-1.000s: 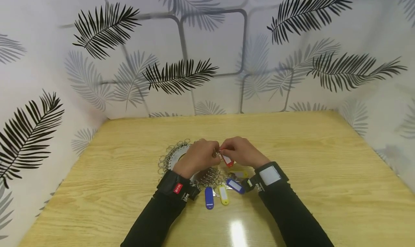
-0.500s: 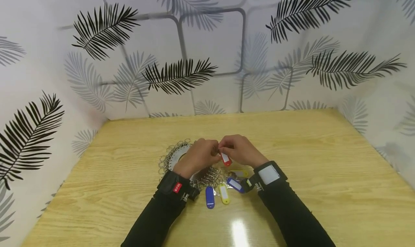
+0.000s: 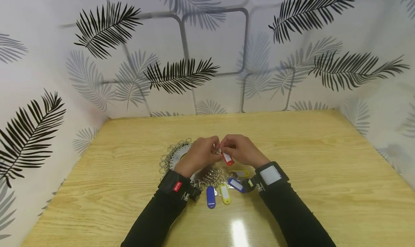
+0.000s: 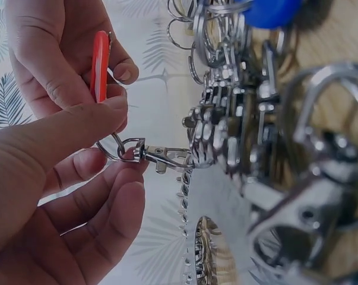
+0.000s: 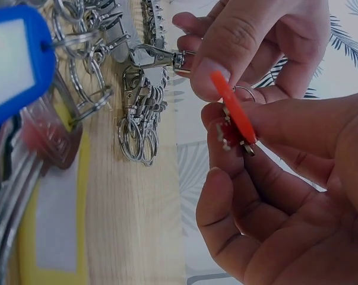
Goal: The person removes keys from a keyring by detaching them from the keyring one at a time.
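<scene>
Over the table, my left hand [image 3: 198, 156] pinches a split ring [image 4: 109, 151] between thumb and fingers. The ring joins a metal swivel snap hook [image 4: 158, 155], which hangs on the edge of a pale round disc [image 3: 177, 156] lined with similar hooks. From the other side, my right hand [image 3: 242, 151] pinches a red key tag [image 3: 228, 159] with a white label. In the right wrist view, the tag stands edge-on, with a small metal key partly showing beneath it. Fingers hide where tag and ring meet.
In front of the hands lie a blue key tag [image 3: 211, 197], a yellow tag [image 3: 224, 193] and another blue tag [image 3: 236, 185] with keys. A second yellow tag [image 3: 241, 173] lies behind them. A leaf-patterned wall [image 3: 214, 41] bounds the wooden table [image 3: 308, 149].
Both hands stay in nearly the same place. The red tag has turned slightly between the fingers, and some metal shows again between the hands.
</scene>
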{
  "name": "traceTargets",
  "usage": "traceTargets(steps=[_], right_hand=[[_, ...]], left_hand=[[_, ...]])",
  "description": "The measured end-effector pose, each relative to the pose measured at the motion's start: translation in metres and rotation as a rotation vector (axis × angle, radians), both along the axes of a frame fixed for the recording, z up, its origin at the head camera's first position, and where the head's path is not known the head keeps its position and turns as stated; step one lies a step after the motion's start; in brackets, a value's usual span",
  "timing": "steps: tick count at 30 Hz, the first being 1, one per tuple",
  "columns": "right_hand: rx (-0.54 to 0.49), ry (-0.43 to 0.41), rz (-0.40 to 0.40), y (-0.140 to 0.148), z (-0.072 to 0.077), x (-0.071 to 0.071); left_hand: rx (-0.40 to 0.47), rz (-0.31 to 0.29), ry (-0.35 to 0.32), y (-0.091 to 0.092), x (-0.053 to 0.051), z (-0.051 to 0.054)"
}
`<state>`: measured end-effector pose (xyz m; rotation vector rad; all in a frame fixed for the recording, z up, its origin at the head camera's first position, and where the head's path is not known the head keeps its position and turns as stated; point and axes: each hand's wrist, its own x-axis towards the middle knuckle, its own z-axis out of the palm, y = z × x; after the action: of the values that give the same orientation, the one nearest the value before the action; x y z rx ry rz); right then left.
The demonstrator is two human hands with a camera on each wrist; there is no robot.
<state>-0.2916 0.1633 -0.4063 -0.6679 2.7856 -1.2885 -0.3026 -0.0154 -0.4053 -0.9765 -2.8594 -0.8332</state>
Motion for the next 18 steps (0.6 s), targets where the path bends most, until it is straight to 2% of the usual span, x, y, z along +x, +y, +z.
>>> traceTargets(steps=[8,18], right_hand=[[-0.004,-0.002,-0.007,0.0024,-0.0001,0.0008],[0.014,-0.054,-0.054,0.0000,-0.0006,0.0002]], left_hand=[[0.009,-0.016,0.050,0.0007,-0.0001,0.0008],[0.000,-0.021,0.083,0.0001,0.0006,0.0015]])
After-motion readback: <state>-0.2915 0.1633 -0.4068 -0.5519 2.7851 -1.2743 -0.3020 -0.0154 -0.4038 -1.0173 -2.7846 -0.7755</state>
